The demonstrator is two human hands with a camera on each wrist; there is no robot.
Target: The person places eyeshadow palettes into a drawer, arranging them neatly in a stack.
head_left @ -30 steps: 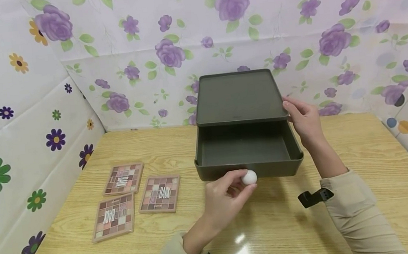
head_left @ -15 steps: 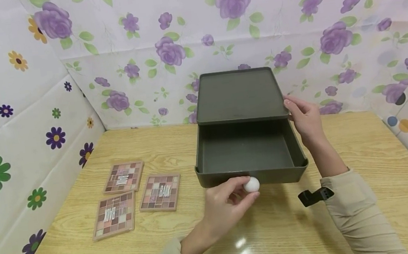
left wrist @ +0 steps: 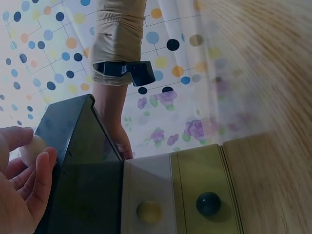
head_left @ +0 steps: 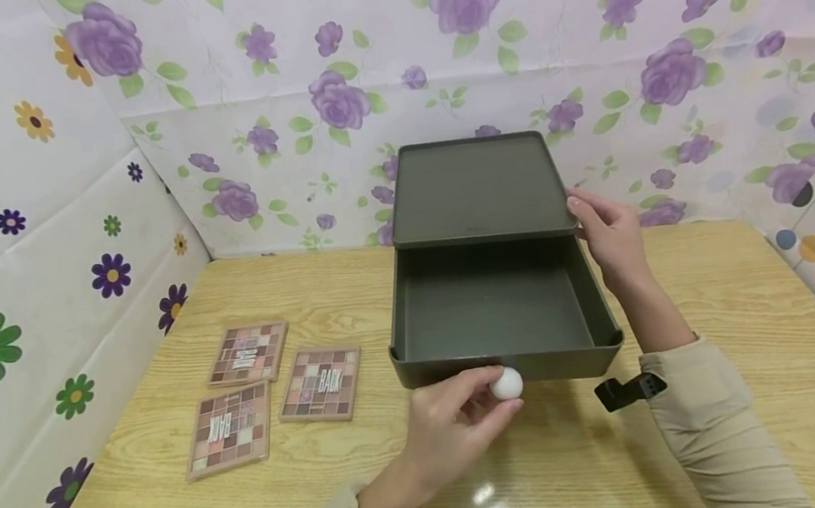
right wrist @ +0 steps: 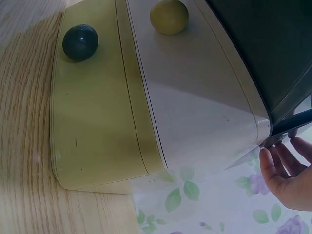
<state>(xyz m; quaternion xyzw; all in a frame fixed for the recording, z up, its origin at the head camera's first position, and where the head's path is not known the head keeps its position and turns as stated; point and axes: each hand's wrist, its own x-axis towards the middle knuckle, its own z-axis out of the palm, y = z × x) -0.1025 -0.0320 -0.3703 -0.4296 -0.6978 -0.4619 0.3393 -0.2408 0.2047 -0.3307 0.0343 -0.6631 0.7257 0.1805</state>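
Observation:
A small desktop drawer cabinet (head_left: 479, 189) with a dark green top stands at the back of the table. Its dark green top drawer (head_left: 490, 312) is pulled well out, with its inside bare. My left hand (head_left: 448, 427) pinches the drawer's round white knob (head_left: 506, 384) between thumb and fingers. With thumb and fingers, my right hand (head_left: 611, 241) grips the cabinet's right edge near the front corner. In the right wrist view, below the dark drawer, are a white drawer (right wrist: 195, 73) with a yellow knob (right wrist: 169, 17) and a yellow-green drawer (right wrist: 100, 117) with a dark knob (right wrist: 80, 43).
Three eyeshadow palettes lie left of the cabinet: one at the back (head_left: 248, 353), one in front (head_left: 228, 429) and one nearer the cabinet (head_left: 320, 385). Flower-printed cloth (head_left: 278, 176) hangs right behind the wooden table (head_left: 140, 494).
My left hand has moved toward me with the knob, and the top drawer has slid further out. The right hand has kept its grip on the cabinet's edge.

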